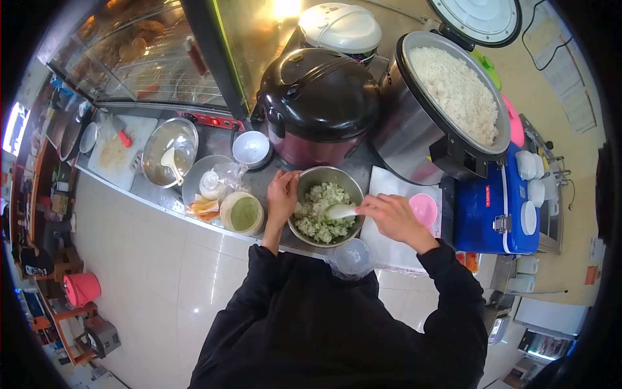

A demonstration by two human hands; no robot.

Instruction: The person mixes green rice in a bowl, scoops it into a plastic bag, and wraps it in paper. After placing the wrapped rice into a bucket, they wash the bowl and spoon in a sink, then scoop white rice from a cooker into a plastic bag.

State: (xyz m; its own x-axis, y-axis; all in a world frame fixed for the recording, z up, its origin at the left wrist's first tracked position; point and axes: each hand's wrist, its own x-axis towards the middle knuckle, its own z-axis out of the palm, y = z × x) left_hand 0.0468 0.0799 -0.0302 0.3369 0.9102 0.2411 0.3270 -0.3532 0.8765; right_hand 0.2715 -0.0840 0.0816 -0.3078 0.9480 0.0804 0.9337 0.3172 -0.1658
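Note:
A steel bowl (346,180) of green-and-white rice mix sits at the counter's front edge. My left hand (282,196) grips the bowl's left rim. My right hand (391,214) holds a white rice paddle (340,211) whose blade lies in the mix. Both arms are in black sleeves.
Behind the bowl stand a black-lidded cooker (317,104), a white cooker (340,27) and a large open pot of white rice (453,91). A blue cooler (495,207) and pink cup (422,209) are on the right. On the left are a tub of green paste (243,214), an empty steel bowl (170,150) and a small white bowl (251,148).

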